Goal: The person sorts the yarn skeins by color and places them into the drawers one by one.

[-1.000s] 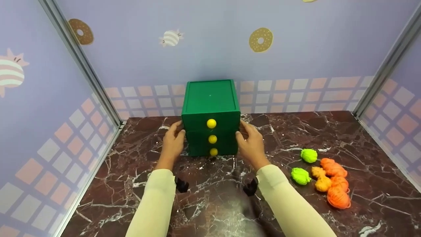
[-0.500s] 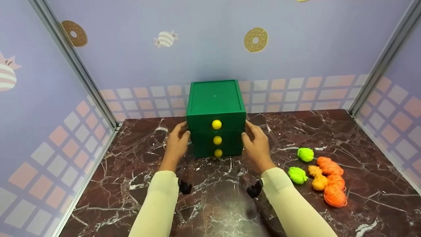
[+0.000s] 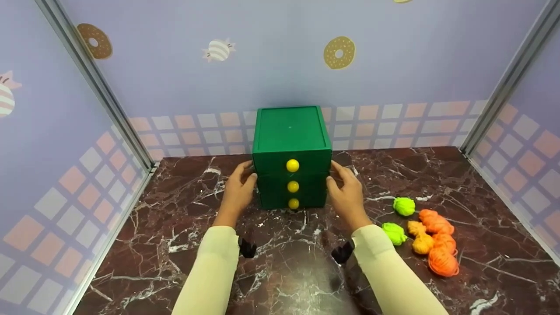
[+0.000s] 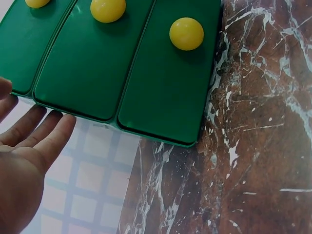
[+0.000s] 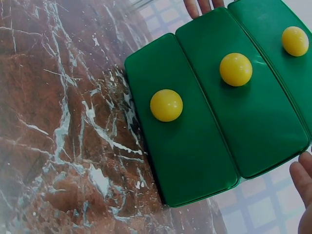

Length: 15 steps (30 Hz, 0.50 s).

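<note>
A green cabinet [image 3: 289,131] with three stacked drawers, all pushed in, stands on the marble table near the back wall. Each drawer front carries a round yellow knob [image 3: 292,165]. My left hand [image 3: 237,189] is at its left side, with extended fingers [image 4: 56,139] along the side edge in the left wrist view. On the opposite side is my right hand [image 3: 348,195], thumb near the front edge and fingers reaching back along the side. Only part of the right hand shows in the right wrist view, with its fingertips [image 5: 298,173] right at the cabinet's edge.
Two lime-green yarn balls [image 3: 394,233] lie to the right on the marble table [image 3: 175,262]. Beside them is a cluster of orange yarn balls [image 3: 443,261] and smaller yellow-orange ones [image 3: 422,243]. A patterned back wall [image 3: 280,65] and side walls enclose the table.
The cabinet has shifted a little to the right along the table, both hands moving with it at its sides. The yarn balls keep their places on the table; the head view has turned slightly.
</note>
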### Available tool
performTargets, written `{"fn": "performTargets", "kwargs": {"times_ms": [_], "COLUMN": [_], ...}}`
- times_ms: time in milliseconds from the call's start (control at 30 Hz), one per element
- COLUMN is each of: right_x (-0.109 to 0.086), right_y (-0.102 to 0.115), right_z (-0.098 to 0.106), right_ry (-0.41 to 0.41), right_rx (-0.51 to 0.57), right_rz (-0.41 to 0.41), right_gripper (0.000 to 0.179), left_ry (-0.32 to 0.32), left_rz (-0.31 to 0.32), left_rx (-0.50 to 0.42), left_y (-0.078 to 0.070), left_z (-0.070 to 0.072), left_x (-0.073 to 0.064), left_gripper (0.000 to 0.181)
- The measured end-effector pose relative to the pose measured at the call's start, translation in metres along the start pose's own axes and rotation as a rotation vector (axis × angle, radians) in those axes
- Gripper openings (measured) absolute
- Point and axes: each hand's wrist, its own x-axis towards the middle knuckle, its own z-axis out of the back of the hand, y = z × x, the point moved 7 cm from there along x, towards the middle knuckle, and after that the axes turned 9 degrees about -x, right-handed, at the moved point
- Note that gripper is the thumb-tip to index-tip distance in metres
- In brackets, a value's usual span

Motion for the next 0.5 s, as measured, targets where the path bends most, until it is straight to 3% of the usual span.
{"fn": "performTargets", "kwargs": {"times_ms": [233,500], "right_x": [0.001,0.001], "right_y": [0.004,0.021], "right_z": [0.007,0.012], "right_ry": [-0.059,-0.149], "right_rx": [0.012,0.002], "right_rz": [0.024,0.115], "right_gripper": [0.032,0.014], "left_ry": [-0.005,-0.019], "left_rz": [0.040,0.006], "left_rx": [0.064,0.102], "left_y": [-0.001,-0.027], "left_z": [0.004,0.001], "left_x": [0.007,0.028], "left_gripper": [0.044,0.057]}}
